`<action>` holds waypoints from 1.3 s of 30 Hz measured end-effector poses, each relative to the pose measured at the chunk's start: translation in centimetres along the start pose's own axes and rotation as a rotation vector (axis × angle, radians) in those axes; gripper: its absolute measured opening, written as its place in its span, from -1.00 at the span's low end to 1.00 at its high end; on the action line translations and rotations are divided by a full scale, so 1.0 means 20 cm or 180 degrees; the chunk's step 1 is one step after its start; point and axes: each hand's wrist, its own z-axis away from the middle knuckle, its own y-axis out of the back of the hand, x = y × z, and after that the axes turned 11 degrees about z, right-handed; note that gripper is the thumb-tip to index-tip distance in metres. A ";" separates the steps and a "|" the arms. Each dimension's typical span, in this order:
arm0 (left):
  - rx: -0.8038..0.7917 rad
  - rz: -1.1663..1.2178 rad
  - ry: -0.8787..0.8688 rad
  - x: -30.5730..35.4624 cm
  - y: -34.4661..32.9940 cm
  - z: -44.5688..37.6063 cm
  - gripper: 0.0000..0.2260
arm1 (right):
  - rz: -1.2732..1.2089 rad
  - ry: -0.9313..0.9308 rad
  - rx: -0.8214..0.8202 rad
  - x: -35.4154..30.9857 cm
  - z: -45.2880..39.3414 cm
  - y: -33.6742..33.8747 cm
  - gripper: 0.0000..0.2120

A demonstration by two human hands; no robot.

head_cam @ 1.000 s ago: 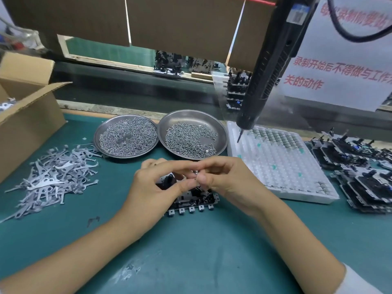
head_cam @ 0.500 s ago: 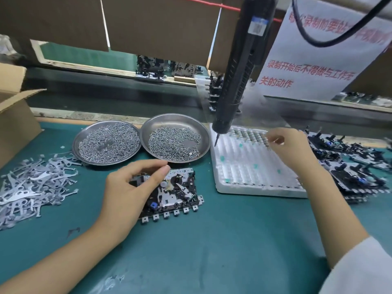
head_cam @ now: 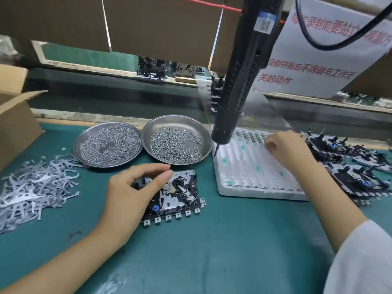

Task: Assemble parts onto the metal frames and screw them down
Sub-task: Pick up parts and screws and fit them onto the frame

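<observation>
Two bare hands work at a green bench mat (head_cam: 212,251), seen from a head-worn camera looking down. The left hand (head_cam: 129,194) rests on a metal frame (head_cam: 180,196) lying flat on the mat in front of the person, with its thumb and curled fingers holding the frame's far left corner to steady it. The right hand (head_cam: 284,151) reaches well away to the right over a white parts tray (head_cam: 254,179), its fingers curled together at the tray's far rows of small parts, as if pinching one; whether a part is actually between the fingertips is too small to tell. An electric screwdriver (head_cam: 239,81) hangs above the tray's left edge, untouched. Behind the frame sit two round metal dishes of screws, the left dish (head_cam: 108,143) and the right dish (head_cam: 176,139), side by side and touching. A heap of flat metal levers (head_cam: 31,187) lies to the left, and a stack of finished frames (head_cam: 350,166) lies at the far right. The step in hand seems to be fetching a small part for the frame. The next move probably calls for carrying it back, seating it exactly on the frame, then taking a screw and the driver.
</observation>
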 end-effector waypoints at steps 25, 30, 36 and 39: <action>-0.0180 -0.0285 -0.0086 -0.01 0.00 0.01 -0.80 | -0.3620 0.0337 -0.0956 -0.43 0.30 0.34 -0.83; -0.0283 -0.0426 -0.0198 -0.01 0.00 0.01 -0.81 | -0.4846 0.0278 -0.1083 -0.69 0.38 0.22 -0.86; -0.0357 -0.0388 -0.0234 0.00 0.00 0.01 -0.82 | -0.5189 0.0324 -0.1030 -0.74 0.42 0.15 -0.77; -0.0362 -0.0413 -0.0234 0.00 0.00 0.01 -0.84 | -0.5175 0.0145 -0.0992 -0.74 0.42 0.14 -0.77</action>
